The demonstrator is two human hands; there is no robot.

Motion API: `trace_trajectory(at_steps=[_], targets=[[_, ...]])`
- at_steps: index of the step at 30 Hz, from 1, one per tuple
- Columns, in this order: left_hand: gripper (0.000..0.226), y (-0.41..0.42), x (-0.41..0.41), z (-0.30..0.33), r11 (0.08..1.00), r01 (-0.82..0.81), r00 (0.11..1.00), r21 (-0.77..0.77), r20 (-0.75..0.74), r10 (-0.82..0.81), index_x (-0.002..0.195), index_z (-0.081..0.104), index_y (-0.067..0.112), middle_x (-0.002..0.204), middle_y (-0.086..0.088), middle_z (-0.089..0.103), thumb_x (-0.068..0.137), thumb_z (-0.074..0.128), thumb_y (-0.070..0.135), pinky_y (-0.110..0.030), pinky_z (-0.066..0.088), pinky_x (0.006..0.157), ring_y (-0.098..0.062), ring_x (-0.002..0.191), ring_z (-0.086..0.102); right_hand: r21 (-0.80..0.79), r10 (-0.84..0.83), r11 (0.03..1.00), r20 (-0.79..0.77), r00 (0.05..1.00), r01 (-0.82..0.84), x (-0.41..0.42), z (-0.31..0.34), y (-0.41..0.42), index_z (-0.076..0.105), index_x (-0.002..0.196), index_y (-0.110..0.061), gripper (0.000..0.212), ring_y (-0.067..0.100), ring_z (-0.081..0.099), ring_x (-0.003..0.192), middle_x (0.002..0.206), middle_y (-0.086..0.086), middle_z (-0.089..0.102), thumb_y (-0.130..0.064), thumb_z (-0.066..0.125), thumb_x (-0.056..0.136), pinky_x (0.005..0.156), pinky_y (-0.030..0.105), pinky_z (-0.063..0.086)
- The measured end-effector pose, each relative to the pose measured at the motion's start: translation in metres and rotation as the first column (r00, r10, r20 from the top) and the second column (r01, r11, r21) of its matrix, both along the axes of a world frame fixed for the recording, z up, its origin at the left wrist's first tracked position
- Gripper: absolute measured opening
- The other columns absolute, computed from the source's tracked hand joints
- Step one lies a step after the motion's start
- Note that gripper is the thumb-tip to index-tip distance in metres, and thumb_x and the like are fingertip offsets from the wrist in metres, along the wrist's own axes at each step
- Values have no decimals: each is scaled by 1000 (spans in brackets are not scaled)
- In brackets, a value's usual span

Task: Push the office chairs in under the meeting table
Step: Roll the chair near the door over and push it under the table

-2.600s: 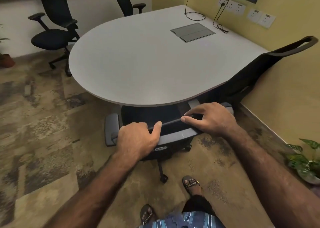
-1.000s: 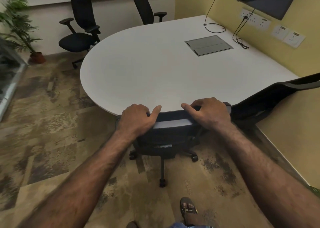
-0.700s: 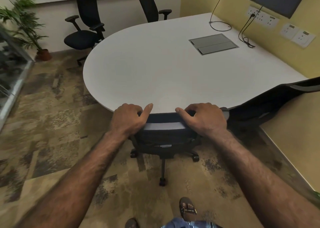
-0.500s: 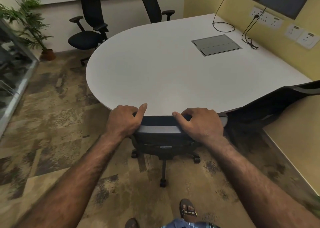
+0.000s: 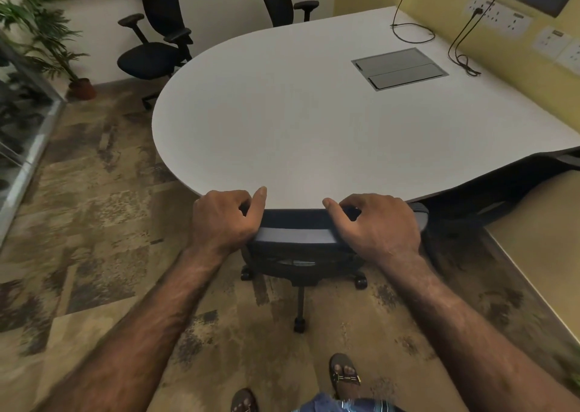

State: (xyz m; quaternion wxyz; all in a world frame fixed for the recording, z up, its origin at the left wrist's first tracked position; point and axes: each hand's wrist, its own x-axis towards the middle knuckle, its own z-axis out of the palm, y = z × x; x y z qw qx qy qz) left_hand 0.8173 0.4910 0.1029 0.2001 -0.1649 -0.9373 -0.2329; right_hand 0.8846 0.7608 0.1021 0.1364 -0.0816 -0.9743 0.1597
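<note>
Both hands grip the top of the near chair's backrest point(image 5: 296, 234): the left hand point(image 5: 224, 218) has its fingers curled over the left end with the thumb pointing up along the table edge, and the right hand point(image 5: 375, 223) wraps the right end the same way. That near chair point(image 5: 301, 255) sits with its backrest top touching or just under the near rim of the meeting table point(image 5: 314, 123), its seat hidden beneath the top and only the wheeled base showing on the carpet point(image 5: 94, 223).

By my reading, this chair is at the end of its push; it looks as far in as the backrest allows. What remains is to let go and move on. Another chair point(image 5: 470, 204) leans at the right, close to the table's near right edge, partly under it. Far left, a third chair point(image 5: 153, 51) stands clear of the table and turned aside, so it would need swinging round before pushing. A fourth chair point(image 5: 279, 0) stands at the far edge; how far in it is I cannot tell.
</note>
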Motion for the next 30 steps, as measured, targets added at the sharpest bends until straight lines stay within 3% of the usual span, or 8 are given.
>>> trace_trajectory(at_steps=[10, 19, 22, 26, 30], targets=[[59, -6, -36, 3, 998, 35, 999, 43, 21, -36, 50, 37, 33, 45, 22, 37, 104, 55, 47, -14, 24, 50, -6, 39, 42, 25, -37, 999, -30, 999, 38, -12, 2, -16, 86, 102, -32, 80, 9, 72, 82, 90, -16, 80, -90, 30, 99, 79, 35, 63], [54, 34, -37, 1, 998, 42, 998, 36, 48, -43, 51, 42, 32, 47, 22, 37, 103, 54, 45, -16, 25, 56, -4, 41, 40, 48, -74, 996, -16, 997, 75, -24, 5, 25, 85, 99, -34, 76, 6, 65, 75, 87, -15, 79, -89, 33, 97, 64, 20, 43], [54, 44, -32, -2, 999, 16, 998, 46, 57, -19, 53, 47, 28, 47, 21, 39, 103, 52, 47, -17, 25, 57, -5, 42, 41, 33, -54, 998, 22, 998, 53, -26, 6, 40, 85, 100, -35, 78, 6, 67, 78, 89, -16, 79, -91, 31, 95, 67, 22, 48], [53, 59, -21, -5, 998, 10, 999, 63, 41, -13, 54, 46, 29, 47, 21, 38, 103, 51, 47, -19, 28, 58, -4, 41, 39, 13, -47, 999, 24, 999, 47, -26, 8, 60, 84, 98, -34, 78, 6, 65, 79, 91, -17, 79, -90, 31, 93, 65, 20, 39], [51, 70, -17, -5, 998, -8, 999, 60, 42, 6, 54, 42, 32, 47, 23, 34, 101, 48, 51, -24, 34, 60, -3, 43, 37, 1, -35, 999, 81, 996, 35, -27, 12, 72, 85, 103, -33, 77, 9, 66, 85, 96, -14, 80, -87, 32, 94, 73, 31, 49]])
